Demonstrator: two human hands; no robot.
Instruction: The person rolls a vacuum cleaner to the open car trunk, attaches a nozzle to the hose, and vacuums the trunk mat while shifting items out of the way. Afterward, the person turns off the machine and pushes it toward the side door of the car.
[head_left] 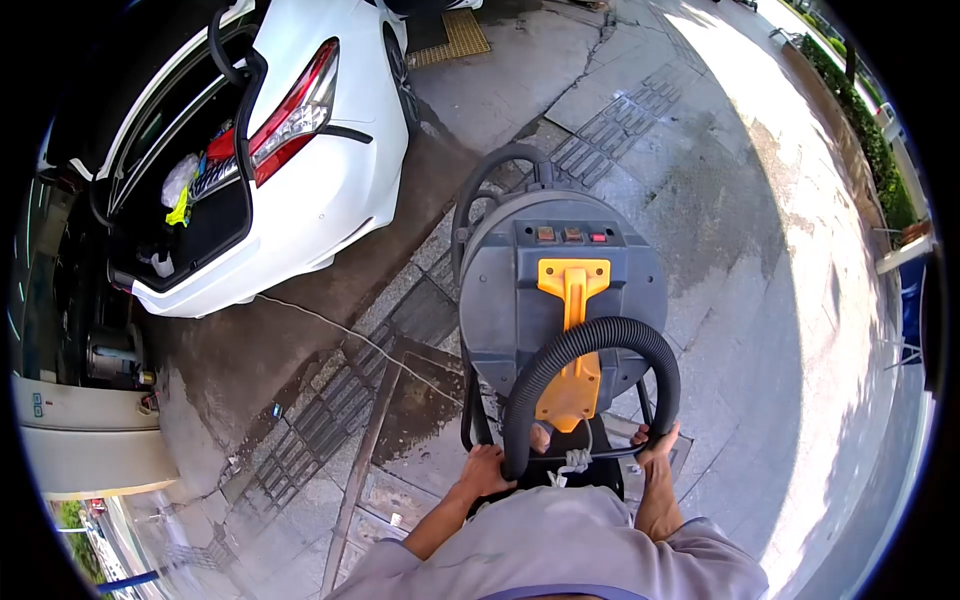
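Note:
Directly in front of me stands a large grey wet-dry vacuum cleaner [490, 290] with a yellow handle [573, 290] on its lid and three switches near the far edge. A black ribbed hose [590, 335] loops over the lid toward me. My left hand [486, 470] is closed at the left end of the black push bar [610, 453], close beside the hose. My right hand [657, 445] is wrapped round the bar's right end. A cord [577, 461] is knotted round the middle of the bar. My left fingers are partly hidden.
A white car [330, 190] stands at the left with its trunk open and items inside. A thin pale cable [340, 325] runs over the paving toward the vacuum. Tactile paving strips [330, 425] cross the ground. A hedge [865, 140] borders the sunlit right side.

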